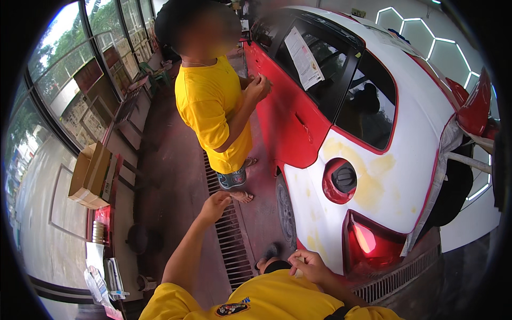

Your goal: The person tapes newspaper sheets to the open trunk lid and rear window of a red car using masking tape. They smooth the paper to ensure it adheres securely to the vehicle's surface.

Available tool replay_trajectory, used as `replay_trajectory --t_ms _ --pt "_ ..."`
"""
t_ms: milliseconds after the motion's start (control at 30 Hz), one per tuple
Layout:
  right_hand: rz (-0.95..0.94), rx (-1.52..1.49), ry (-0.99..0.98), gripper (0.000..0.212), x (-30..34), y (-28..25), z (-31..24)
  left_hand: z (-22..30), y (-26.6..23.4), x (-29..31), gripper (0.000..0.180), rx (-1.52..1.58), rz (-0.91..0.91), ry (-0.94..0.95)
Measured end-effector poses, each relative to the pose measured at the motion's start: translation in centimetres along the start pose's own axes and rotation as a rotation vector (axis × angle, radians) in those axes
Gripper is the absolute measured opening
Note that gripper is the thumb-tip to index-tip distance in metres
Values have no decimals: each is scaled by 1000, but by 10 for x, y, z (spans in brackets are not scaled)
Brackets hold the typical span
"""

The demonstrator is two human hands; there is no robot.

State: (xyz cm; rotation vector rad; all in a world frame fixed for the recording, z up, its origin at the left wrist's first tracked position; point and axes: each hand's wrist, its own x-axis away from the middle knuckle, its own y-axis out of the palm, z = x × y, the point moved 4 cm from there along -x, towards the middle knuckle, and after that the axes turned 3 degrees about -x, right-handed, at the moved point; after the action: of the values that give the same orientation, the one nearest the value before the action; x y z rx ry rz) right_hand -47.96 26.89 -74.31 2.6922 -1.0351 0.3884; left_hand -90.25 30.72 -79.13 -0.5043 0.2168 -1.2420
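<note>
My left hand (215, 208) is raised over the floor grate, its fingers pinched together; what they hold, if anything, is too small to see. Low in front of my body, my right hand (313, 268) is closed around a small whitish object (299, 268), mostly covered by the fingers. Just beyond that hand is the rear corner of a red and white car (314, 224). Its red tail light (368, 242) is nearest. Above the light, a black fuel cap (344, 177) sits in a round red recess, with yellowish patches (373, 176) on the white panel around it.
A person in a yellow shirt (210, 101) stands beside the car's red door (290, 114), hands raised together. A paper sheet (304, 57) is on the car window. At left are a cardboard box (92, 178), tape rolls (98, 232) and papers (96, 272). A floor grate (230, 240) runs between.
</note>
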Motion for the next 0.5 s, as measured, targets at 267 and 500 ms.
replay_trajectory --t_ms 267,500 --pt "174 -4 -109 17 -115 -36 -69 229 114 -169 34 197 -430 281" --pt "364 -9 -231 12 -157 -76 -154 351 64 -407 37 321 -215 505"
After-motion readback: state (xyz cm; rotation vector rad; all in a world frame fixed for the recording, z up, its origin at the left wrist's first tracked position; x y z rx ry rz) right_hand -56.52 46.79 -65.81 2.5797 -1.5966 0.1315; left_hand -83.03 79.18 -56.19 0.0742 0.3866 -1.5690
